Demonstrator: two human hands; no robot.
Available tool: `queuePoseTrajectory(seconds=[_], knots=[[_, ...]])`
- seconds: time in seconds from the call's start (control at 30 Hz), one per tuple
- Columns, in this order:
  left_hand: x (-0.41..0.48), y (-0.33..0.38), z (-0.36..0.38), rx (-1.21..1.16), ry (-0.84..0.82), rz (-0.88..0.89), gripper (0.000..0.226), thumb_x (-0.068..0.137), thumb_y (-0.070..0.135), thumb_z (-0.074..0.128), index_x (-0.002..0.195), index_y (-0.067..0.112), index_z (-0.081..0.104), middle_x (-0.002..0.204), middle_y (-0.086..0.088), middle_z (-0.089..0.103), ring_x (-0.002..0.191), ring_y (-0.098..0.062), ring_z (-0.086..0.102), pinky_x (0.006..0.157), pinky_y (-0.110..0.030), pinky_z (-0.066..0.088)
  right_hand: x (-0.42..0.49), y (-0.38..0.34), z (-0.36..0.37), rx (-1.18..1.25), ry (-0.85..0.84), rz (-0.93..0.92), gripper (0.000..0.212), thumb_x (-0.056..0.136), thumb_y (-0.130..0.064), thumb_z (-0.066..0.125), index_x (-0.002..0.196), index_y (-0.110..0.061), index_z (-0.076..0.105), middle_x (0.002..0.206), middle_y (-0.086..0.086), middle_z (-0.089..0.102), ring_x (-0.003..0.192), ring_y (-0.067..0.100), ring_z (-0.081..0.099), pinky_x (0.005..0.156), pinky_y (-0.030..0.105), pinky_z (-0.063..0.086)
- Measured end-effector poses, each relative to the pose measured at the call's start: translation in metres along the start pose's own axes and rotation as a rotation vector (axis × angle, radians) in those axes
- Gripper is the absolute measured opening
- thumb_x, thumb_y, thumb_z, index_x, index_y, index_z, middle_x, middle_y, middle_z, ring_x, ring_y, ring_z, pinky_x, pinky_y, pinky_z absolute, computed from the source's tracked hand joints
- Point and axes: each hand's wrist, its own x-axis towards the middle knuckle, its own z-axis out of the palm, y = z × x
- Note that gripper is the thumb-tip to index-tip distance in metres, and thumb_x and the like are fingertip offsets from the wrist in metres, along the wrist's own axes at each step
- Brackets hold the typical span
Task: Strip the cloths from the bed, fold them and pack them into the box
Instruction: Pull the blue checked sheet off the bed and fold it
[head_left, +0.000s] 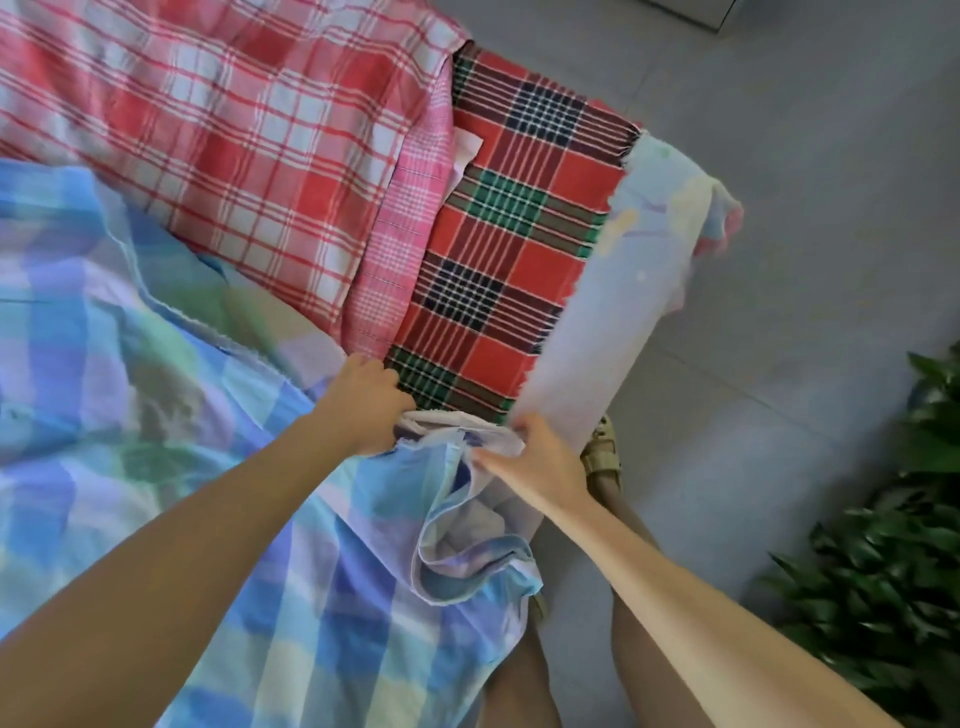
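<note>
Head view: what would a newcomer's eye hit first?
The left hand and right hand grip the bunched edge of a pastel blue checked cloth at centre bottom. Behind it lie a red-and-white plaid cloth at top left and a darker red-green tartan cloth to its right.

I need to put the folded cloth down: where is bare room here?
Bare: the grey floor between the pastel cloth's hanging edge and the plant. Crowded: left of it, red-white plaid, tartan cloth and the pastel cloth, gripped by left hand and right hand, cover everything.
</note>
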Motion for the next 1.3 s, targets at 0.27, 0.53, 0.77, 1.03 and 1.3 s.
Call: queuePoseTrajectory(seconds=[0.27, 0.53, 0.77, 1.03, 1.3], knots=[[0.003, -0.013, -0.055, -0.499, 0.314, 0.032, 0.005, 0.087, 0.02, 0.05, 0.084, 0.02, 0.054, 0.085, -0.004, 0.061, 0.086, -0.025, 0.055, 0.073, -0.031, 0.03, -0.021, -0.024, -0.081, -0.025, 0.106, -0.15, 0.025, 0.089, -0.028, 0.058, 0.065, -0.02, 0.055, 0.059, -0.006, 0.053, 0.059, 0.016, 0.053, 0.047, 0.023, 0.033], [0.091, -0.011, -0.122, -0.594, 0.579, -0.221, 0.02, 0.096, 0.027, 0.049, 0.103, 0.014, 0.061, 0.102, -0.008, 0.061, 0.097, -0.031, 0.056, 0.08, -0.042, 0.045, 0.092, -0.022, -0.155, -0.468, 0.443, -0.204, 0.022, 0.096, -0.022, 0.043, 0.083, -0.009, 0.055, 0.1, 0.014, 0.065, 0.095, 0.033, 0.058, 0.063, 0.03, 0.031], [0.067, -0.039, -0.074, -0.752, 0.365, -0.064, 0.043, 0.073, 0.044, 0.049, 0.099, 0.015, 0.068, 0.096, -0.006, 0.067, 0.092, -0.027, 0.06, 0.08, -0.034, 0.046, 0.061, -0.039, -0.114, -0.459, 0.857, -0.66, 0.01, 0.077, -0.013, 0.07, 0.083, -0.006, 0.064, 0.075, 0.01, 0.062, 0.067, 0.029, 0.056, 0.057, 0.034, 0.044], [0.076, -0.041, -0.059, -0.49, 0.522, -0.09, 0.053, 0.07, 0.029, 0.056, 0.121, 0.014, 0.061, 0.112, -0.013, 0.061, 0.1, -0.035, 0.058, 0.084, -0.043, 0.043, 0.088, -0.005, -0.138, -0.894, 0.676, -0.481, 0.051, 0.048, 0.008, 0.073, 0.095, -0.009, 0.064, 0.08, 0.014, 0.058, 0.071, 0.032, 0.056, 0.062, 0.035, 0.036], [0.089, -0.055, -0.085, -0.343, -0.015, -0.011, 0.014, 0.076, 0.029, 0.065, 0.077, 0.021, 0.055, 0.069, 0.001, 0.053, 0.071, -0.022, 0.049, 0.055, -0.025, 0.031, 0.094, -0.04, -0.162, -0.642, 0.437, -0.653, 0.048, 0.075, -0.018, 0.074, 0.118, -0.005, 0.059, 0.111, 0.013, 0.062, 0.103, 0.035, 0.056, 0.087, 0.043, 0.042]])
